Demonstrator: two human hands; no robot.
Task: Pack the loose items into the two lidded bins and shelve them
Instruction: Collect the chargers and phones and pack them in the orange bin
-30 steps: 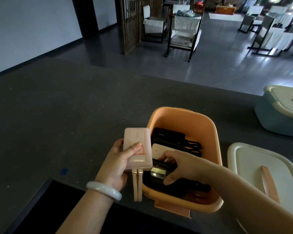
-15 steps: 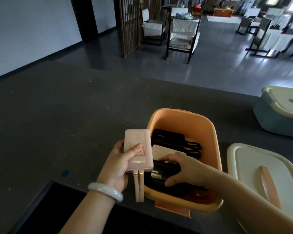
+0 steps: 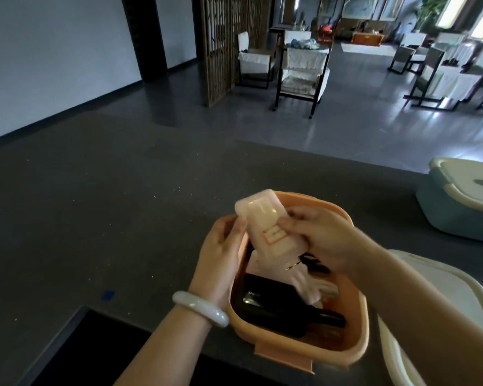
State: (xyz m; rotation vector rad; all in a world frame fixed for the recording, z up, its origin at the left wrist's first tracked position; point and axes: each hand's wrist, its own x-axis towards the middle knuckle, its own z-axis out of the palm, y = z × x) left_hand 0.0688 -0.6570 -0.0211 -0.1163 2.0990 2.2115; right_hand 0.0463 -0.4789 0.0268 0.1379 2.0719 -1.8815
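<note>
Pink power bank (image 3: 265,227) up over the open orange bin (image 3: 359,316), tilted, top end toward the far left, lower end dipping inside the rim. Grips it from both sides: left hand (image 3: 221,257) against the left edge, thumb laid along that edge, other fingers hidden behind the casing; right hand (image 3: 322,240) on the right edge, fingers (image 3: 290,222) curled and pinching beside the orange-outlined label. Short pink cords trailing from the lower end into the bin, blurred. Wears a pale bangle (image 3: 200,307) on the left wrist.

Down in the bin, a black power bank (image 3: 265,300) flat along the near side, with a black cable (image 3: 326,320) at its right end; something pale under the pink one, too blurred to name.

Bin lidless on the dark table (image 3: 95,218), near the front edge. Just right of it, a loose white lid (image 3: 444,302) flat on the table. Farther right and back, well apart, a blue bin (image 3: 455,218) closed with its own pale top. Small blue mark (image 3: 108,295) on the table left of the hands. Beyond the table, grey floor and a dark-framed chair (image 3: 301,76) with white cushions.
</note>
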